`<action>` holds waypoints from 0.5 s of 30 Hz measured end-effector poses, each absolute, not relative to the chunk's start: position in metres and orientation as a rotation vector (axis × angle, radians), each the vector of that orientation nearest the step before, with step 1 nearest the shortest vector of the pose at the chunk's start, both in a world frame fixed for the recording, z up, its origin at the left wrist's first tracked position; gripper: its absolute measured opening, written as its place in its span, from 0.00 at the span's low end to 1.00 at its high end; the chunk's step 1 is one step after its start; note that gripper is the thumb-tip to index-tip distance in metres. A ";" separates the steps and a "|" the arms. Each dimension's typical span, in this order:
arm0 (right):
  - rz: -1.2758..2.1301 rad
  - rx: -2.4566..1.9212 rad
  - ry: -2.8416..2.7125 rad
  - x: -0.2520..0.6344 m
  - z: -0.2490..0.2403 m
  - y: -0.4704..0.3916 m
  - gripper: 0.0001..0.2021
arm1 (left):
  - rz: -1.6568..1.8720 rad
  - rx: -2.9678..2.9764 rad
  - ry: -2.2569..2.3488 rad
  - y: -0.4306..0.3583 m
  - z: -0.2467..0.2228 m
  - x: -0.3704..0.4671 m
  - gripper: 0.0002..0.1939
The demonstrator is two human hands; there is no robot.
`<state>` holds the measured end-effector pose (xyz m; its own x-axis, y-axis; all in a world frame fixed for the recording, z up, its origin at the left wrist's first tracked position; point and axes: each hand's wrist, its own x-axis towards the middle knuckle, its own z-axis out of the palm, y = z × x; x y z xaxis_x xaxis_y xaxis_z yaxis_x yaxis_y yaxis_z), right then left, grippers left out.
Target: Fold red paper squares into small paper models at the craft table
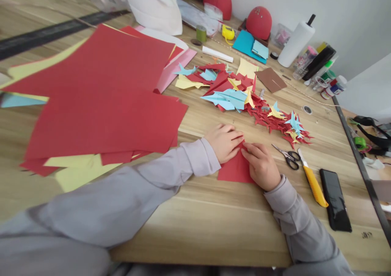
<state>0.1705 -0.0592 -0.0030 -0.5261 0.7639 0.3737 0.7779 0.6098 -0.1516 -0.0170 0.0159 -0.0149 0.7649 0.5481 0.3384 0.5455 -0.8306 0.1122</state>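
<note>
A sheet of red paper (234, 170) lies on the wooden table in front of me, its upper part narrowed by folds. My left hand (222, 141) rests on the paper's left side, fingers stretched out and lying flat across it. My right hand (262, 162) is at the upper right edge, thumb and fingertips pinched on the paper. Both hands' fingertips come close together near the top of the sheet and partly hide the folds. Just beyond them lies a pile of folded paper planes (227, 98) in red, blue and yellow.
Large red sheets (104, 92) cover the left. To the right lie scissors (288, 155), a yellow utility knife (314, 182) and a black phone (335, 200). Behind stand a paper roll (296, 43), a yellow tape measure (227, 32), a white bag (155, 9) and several bottles.
</note>
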 end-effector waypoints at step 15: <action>0.109 -1.298 -2.340 0.168 -0.001 -0.057 0.18 | 0.466 2.883 1.012 0.003 -0.002 -0.014 0.23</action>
<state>0.1681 -0.0575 -0.0007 -0.4495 0.8207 0.3527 0.7842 0.5516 -0.2840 -0.0139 0.0028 -0.0022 0.7404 0.6179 0.2646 0.6026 -0.7846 0.1461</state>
